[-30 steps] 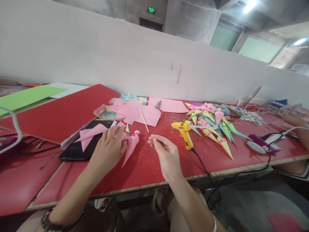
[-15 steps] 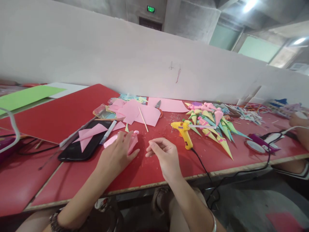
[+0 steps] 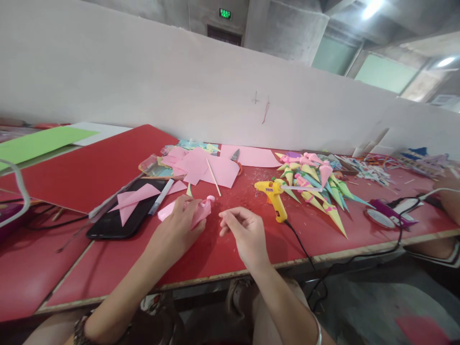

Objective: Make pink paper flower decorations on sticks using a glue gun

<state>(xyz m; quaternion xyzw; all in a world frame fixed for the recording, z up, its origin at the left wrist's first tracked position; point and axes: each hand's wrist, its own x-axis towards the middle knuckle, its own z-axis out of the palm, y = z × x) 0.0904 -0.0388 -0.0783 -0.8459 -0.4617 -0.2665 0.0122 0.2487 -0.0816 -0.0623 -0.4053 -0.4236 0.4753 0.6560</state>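
Note:
My left hand (image 3: 178,223) is closed over a pink paper cone (image 3: 204,211) with a small round tip, just above the red table (image 3: 219,258). The palm and fingers cover much of the cone. To its right, my right hand (image 3: 247,235) is curled, thumb against the fingers, apart from the cone. Anything in that pinch is too small to make out. A yellow glue gun (image 3: 273,195) with a clear glue stick lies right of my right hand. Beyond my left hand are a thin wooden stick (image 3: 213,177) and cut pink paper (image 3: 196,163).
Several coloured paper cones (image 3: 316,182) are heaped behind the glue gun. At left lie a black phone-like slab (image 3: 118,230) with pink paper on it, a marker (image 3: 161,195) and red board (image 3: 89,167). Scissors (image 3: 235,155) sit at the back. Another person's arm (image 3: 447,194) is far right.
My left hand has closed round the pink cone, its thumb drawn in. The cone has shifted slightly right. My right hand has barely moved; the other person's hand has moved a little.

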